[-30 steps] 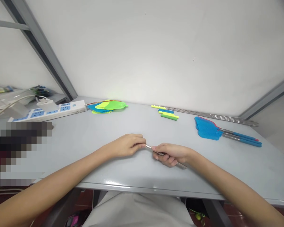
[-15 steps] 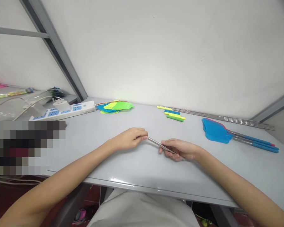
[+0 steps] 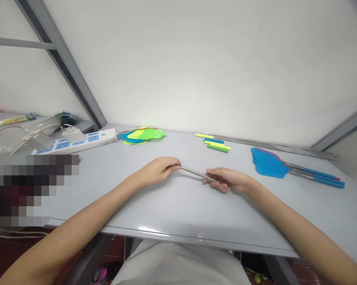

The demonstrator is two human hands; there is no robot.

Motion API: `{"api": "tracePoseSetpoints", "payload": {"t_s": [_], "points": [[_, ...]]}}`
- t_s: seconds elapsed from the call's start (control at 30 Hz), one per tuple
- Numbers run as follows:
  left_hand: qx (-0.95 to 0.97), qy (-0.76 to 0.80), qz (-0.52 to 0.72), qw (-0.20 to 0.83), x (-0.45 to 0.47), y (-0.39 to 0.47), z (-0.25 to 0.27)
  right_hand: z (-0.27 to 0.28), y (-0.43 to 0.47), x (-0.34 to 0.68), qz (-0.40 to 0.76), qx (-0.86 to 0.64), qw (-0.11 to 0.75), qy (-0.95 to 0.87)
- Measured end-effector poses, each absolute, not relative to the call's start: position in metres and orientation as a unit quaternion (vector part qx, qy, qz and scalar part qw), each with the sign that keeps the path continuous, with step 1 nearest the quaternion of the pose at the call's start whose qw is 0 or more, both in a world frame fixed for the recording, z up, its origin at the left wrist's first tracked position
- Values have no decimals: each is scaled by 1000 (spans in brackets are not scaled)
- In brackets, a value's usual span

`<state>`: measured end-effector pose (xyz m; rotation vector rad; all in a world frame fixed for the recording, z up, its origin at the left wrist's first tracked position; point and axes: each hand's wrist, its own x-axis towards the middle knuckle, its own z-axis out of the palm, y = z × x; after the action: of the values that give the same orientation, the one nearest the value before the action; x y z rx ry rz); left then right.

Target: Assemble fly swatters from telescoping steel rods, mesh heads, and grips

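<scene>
A thin silvery metal rod [image 3: 194, 171] spans the space between my two hands, just above the table. My left hand [image 3: 165, 168] pinches its left end between thumb and fingers. Around its right part curl the fingers of my right hand [image 3: 224, 180], palm partly turned up. Beyond the hands lie short handle sleeves in yellow, blue and green [image 3: 217, 147]. Several long metal rods [image 3: 264, 145] rest along the wall, one with a yellow sleeve [image 3: 204, 135]. Blue fly swatters [image 3: 269, 163] with blue handles lie to the right. Loose swatter heads in green, yellow and blue [image 3: 147, 134] are piled at the back left.
A white power strip [image 3: 107, 136] with plugs and cables stands on the left of the grey table [image 3: 154, 209]. A blurred-out patch [image 3: 21, 186] covers the left edge. Behind rises a white wall [image 3: 178, 71], framed by grey metal posts [image 3: 62, 67].
The rod lies at a flatter slant than before. Both hands have moved slightly up in the picture and still hold it. The whole view has shifted a little.
</scene>
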<state>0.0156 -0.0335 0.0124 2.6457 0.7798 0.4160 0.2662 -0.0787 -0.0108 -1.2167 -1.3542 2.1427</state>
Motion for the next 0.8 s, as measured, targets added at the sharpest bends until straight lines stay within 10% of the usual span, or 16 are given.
{"api": "tracePoseSetpoints", "payload": {"t_s": [0.8], "points": [[958,247,30,141,25,-55,-11,-10,-81,267,702,-431,41,-566]]}}
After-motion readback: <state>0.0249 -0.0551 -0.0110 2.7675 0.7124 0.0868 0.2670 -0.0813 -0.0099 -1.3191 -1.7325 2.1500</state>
